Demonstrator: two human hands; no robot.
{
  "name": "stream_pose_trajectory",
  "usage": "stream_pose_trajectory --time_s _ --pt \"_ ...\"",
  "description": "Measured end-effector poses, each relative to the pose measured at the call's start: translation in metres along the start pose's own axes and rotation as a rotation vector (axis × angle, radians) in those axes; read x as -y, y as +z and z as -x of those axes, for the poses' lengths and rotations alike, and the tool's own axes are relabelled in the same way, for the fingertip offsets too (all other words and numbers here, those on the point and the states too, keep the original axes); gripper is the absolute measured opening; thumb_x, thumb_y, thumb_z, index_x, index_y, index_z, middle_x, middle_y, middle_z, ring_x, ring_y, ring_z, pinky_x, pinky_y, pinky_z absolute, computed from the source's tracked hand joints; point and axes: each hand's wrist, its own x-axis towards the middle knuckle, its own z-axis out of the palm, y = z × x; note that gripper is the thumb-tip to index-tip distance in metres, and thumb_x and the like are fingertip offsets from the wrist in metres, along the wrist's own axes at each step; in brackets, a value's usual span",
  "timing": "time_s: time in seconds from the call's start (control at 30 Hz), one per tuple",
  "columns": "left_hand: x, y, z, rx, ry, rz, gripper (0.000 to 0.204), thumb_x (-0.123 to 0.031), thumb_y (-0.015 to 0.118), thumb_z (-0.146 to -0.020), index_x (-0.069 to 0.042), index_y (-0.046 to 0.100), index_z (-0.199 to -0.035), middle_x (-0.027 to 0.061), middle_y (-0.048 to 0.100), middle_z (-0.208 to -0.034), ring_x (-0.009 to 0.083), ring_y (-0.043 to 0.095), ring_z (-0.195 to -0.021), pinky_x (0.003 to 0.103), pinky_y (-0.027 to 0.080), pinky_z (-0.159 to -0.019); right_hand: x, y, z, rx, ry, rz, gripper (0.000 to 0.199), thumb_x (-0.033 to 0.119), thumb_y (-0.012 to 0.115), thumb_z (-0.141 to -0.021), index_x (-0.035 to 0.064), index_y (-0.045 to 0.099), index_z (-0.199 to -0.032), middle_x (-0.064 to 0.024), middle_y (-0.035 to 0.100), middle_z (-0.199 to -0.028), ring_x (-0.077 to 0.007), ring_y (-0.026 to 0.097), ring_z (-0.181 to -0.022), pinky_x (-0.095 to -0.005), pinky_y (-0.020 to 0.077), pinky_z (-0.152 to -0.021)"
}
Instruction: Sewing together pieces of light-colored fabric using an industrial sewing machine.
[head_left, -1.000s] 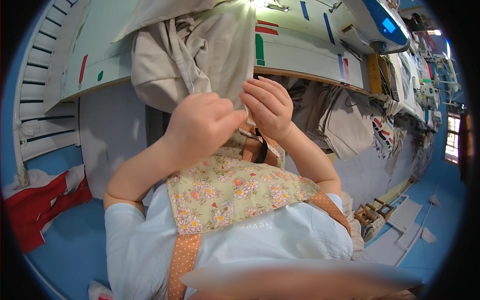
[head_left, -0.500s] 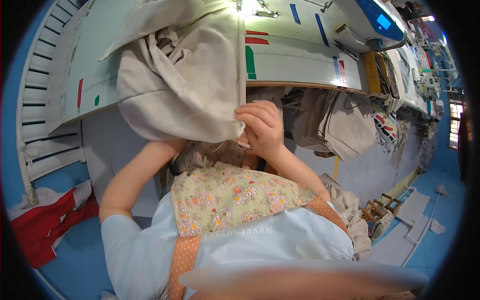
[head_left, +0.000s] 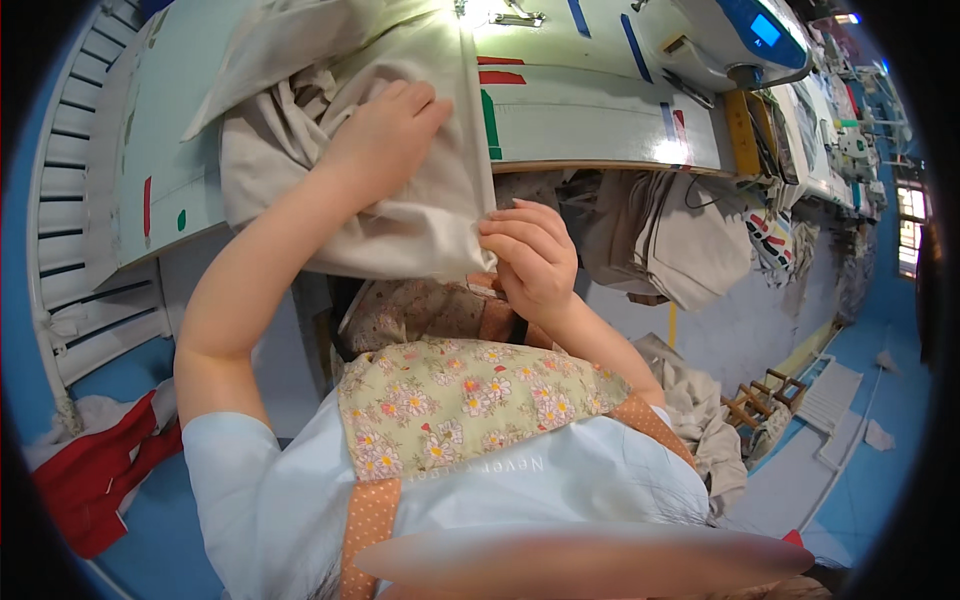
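Note:
A large beige piece of fabric (head_left: 425,200) lies bunched on the sewing table, its near end drooping over the front edge. On top of its folds rests my left hand (head_left: 392,132), palm down, fingers stretched over the cloth. My right hand (head_left: 535,258) pinches the cloth's near right corner, just in front of the table edge, with thumb and fingers closed. From there a straight folded edge runs away from me to a lit metal part of the sewing machine (head_left: 462,8) at the top of the view.
The pale table top (head_left: 580,120) carries red, green and blue tape strips. A machine head with a lit screen (head_left: 765,32) stands at the right, beside a yellow box (head_left: 742,135). Beige pieces (head_left: 690,240) hang below the table edge. Red cloth (head_left: 95,480) lies lower left.
My left hand has come out from beneath the fabric and now lies on top of it. The cloth's drooping end has flattened somewhat. My right hand keeps its hold on the corner.

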Motion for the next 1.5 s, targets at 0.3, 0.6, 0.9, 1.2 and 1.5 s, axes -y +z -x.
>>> stream_pose_trajectory --time_s 0.3,0.6,0.9,1.2,1.5 --pt "-0.013 0.004 -0.009 0.051 -0.047 -0.121 0.041 -0.007 0.062 -0.081 -0.011 0.064 -0.121 0.0069 0.058 -0.101 0.0283 0.06 -0.096 0.04 0.054 -0.079 -0.002 -0.008 -0.003 0.042 0.052 -0.03 0.02 0.001 0.071 -0.071 0.0039 0.069 -0.091 -0.0081 0.072 -0.099 -0.0289 0.069 -0.097 -0.0471 0.0563 -0.094" --pt "-0.014 0.01 0.001 -0.086 0.008 -0.123 0.046 -0.006 0.061 -0.079 -0.013 0.064 -0.124 0.0063 0.055 -0.101 0.0288 0.056 -0.097 0.043 0.047 -0.089 -0.015 -0.007 0.005 0.119 0.049 -0.051 0.02 0.004 0.07 -0.069 0.0058 0.069 -0.089 -0.0058 0.072 -0.101 -0.0275 0.069 -0.1 -0.0434 0.0579 -0.09" --pt "-0.01 0.007 -0.008 0.022 0.033 -0.047 0.047 -0.012 0.065 -0.079 -0.019 0.066 -0.125 0.0008 0.055 -0.106 0.0225 0.053 -0.097 0.04 0.044 -0.089 -0.038 -0.003 0.006 0.201 0.058 -0.113 0.022 0.004 0.07 -0.068 0.006 0.07 -0.09 -0.0057 0.072 -0.101 -0.0257 0.069 -0.097 -0.042 0.0579 -0.082" --pt "0.024 0.009 -0.033 0.03 0.024 0.063 0.051 -0.008 0.068 -0.075 -0.024 0.069 -0.123 0.0012 0.055 -0.104 0.0247 0.054 -0.101 0.041 0.045 -0.092 -0.049 0.001 -0.028 0.206 0.056 -0.122 0.024 0.004 0.071 -0.067 0.0046 0.071 -0.091 -0.0071 0.072 -0.1 -0.0258 0.069 -0.096 -0.0399 0.0552 -0.079" --pt "0.043 0.009 -0.048 0.061 0.087 0.031 0.046 -0.007 0.068 -0.076 -0.021 0.069 -0.119 0.0015 0.059 -0.116 0.0262 0.054 -0.11 0.043 0.046 -0.095 -0.056 0.011 -0.04 0.19 0.077 -0.014 0.027 0.008 0.071 -0.068 0.0054 0.071 -0.096 -0.0087 0.07 -0.108 -0.0271 0.067 -0.103 -0.0409 0.0535 -0.085"
